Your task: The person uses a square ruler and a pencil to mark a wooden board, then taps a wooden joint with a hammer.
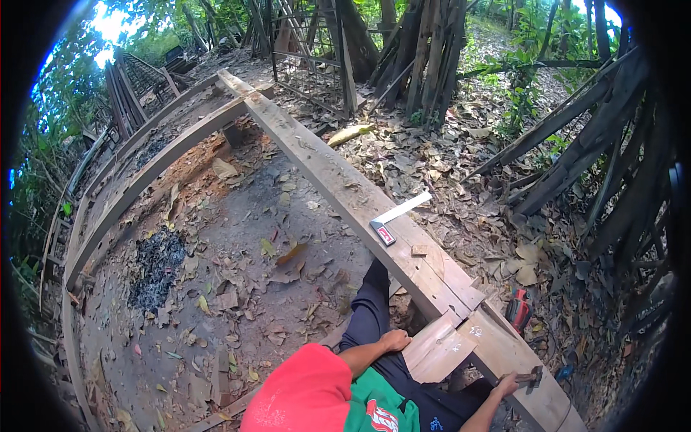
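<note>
A short, pale wooden board (436, 351) lies across my lap, its far edge against the joint of a long timber beam (327, 169). My left hand (395, 340) is closed at the board's left corner; the fingertips are partly hidden. In my right hand (507, 385) is a hammer (533, 378), gripped by the handle, its dark head over the near end section of the beam (497, 347). White marks show on the board and this section. Farther up the beam rest a try square (402, 209) and a small wood block (419, 250).
A red and black power tool (518, 309) sits just right of the beam. Curved timbers (144, 176) run along the left side. Leaning logs (576, 155) stand at right, a metal frame (306, 61) at the back. Dry leaves and a charred patch (157, 270) cover the ground.
</note>
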Demonstrator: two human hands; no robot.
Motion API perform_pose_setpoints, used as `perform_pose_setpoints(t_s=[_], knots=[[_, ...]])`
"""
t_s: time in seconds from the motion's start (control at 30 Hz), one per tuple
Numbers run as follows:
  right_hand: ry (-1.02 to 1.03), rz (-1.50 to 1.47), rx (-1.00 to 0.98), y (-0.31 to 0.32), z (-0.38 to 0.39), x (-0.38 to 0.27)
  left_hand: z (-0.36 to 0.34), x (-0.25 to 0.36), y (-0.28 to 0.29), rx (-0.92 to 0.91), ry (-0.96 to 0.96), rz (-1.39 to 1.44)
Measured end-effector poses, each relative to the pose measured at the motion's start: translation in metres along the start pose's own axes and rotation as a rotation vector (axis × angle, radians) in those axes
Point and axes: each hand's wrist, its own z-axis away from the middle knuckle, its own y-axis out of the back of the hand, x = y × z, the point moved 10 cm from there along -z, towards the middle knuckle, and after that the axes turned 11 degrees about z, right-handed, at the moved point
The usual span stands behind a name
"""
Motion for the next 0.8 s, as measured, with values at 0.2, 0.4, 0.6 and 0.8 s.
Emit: perform_pose_setpoints(t_s=[0.2,0.4,0.6,0.8], knots=[[0.056,-0.096,-0.364,-0.015,0.046,0.011,0.002,0.003,-0.010,-0.010,0.004,0.000],[0.484,0.233,-0.203,-0.029,0.142,0.069,-0.007,0.000,0.018,0.036,-0.041,-0.101],[0.529,0.787,-0.066,0.053,0.150,0.031,0.020,0.046,0.083,-0.113,-0.345,-0.365],[0.111,0.583,-0.006,0.100,0.111,0.111,0.051,-0.017,0.148,0.055,-0.267,-0.435]])
